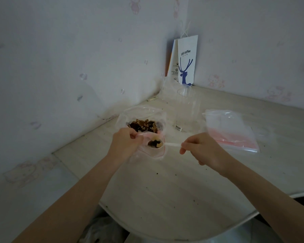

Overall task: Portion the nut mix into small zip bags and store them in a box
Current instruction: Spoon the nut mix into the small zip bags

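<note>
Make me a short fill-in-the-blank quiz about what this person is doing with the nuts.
1. The right hand holds a white ____ loaded with nut mix.
2. The small zip bag is pinched by the ____.
3. The spare zip bags lie to the ____ of the clear container.
4. The paper bag shows a blue ____.

Missing words: spoon, left hand, right, deer.

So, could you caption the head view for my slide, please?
Right hand holds a spoon of nut mix over the small bag in the left hand.
</note>
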